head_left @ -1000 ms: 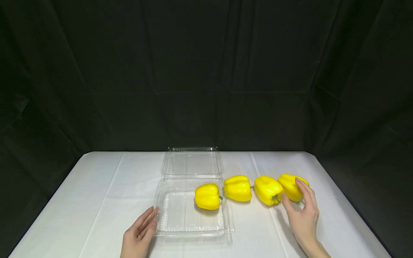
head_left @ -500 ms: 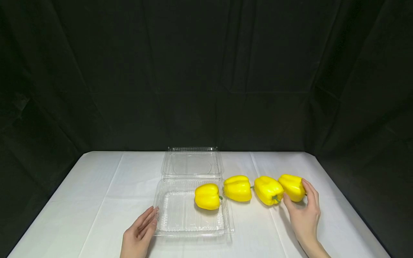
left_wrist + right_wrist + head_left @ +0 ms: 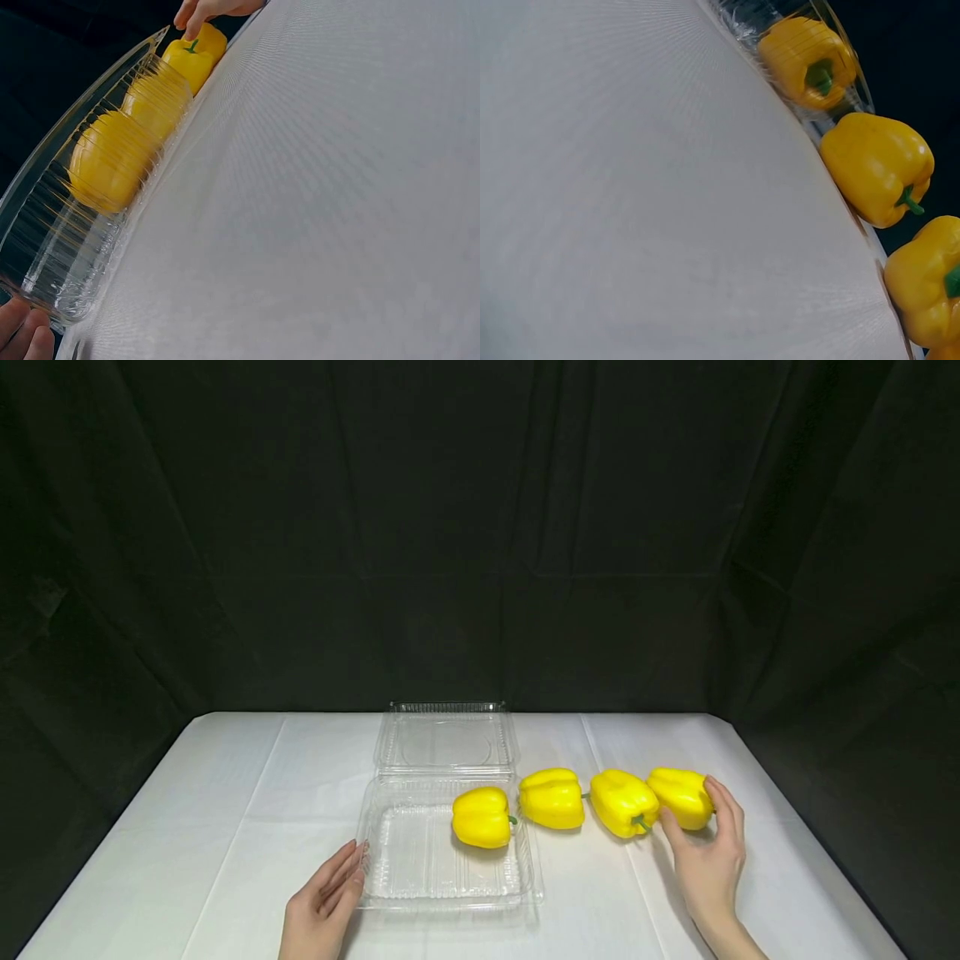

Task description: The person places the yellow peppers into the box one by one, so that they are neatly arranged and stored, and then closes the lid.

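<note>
Right hand [image 3: 708, 856] spans the rightmost pepper [image 3: 678, 795] on the white-covered counter [image 3: 225, 877], thumb on its near left side, fingers bent round its right end; hold looks light, firmness cannot be told. Left hand [image 3: 318, 897] pinches the left rim of the clear container [image 3: 408, 860], fingers and thumb nearly closed, apparently to steady it. Container stands open, lid [image 3: 446, 743] laid back behind it. One pepper [image 3: 480, 817] lies inside, in the right half, stem to the right. Between container and right hand: a second pepper [image 3: 551, 797] just beside the right wall, then a third pepper [image 3: 622, 802] against or very near the rightmost one. Step in hand, as judged: taking or adjusting the rightmost pepper. Next move likely calls for a secure grip without nudging the third pepper.
</note>
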Demonstrator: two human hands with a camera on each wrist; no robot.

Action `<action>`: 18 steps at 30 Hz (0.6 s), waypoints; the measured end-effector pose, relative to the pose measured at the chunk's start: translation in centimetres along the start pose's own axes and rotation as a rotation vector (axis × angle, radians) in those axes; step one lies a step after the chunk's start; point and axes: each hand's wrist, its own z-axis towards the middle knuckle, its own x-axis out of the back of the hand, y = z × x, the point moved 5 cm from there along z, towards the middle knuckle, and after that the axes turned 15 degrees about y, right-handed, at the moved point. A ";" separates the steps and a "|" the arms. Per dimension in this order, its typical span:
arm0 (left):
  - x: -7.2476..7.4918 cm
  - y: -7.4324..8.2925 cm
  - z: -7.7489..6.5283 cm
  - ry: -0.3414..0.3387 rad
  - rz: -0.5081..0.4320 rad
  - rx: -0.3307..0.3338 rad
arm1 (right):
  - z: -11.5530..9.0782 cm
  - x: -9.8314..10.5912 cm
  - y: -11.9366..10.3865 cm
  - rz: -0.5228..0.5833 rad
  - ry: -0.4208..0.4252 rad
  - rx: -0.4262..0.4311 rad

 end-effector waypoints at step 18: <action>0.0 0.0 -0.1 0.004 -0.001 -0.002 | 0.2 -0.1 0.7 -0.021 -0.027 -0.042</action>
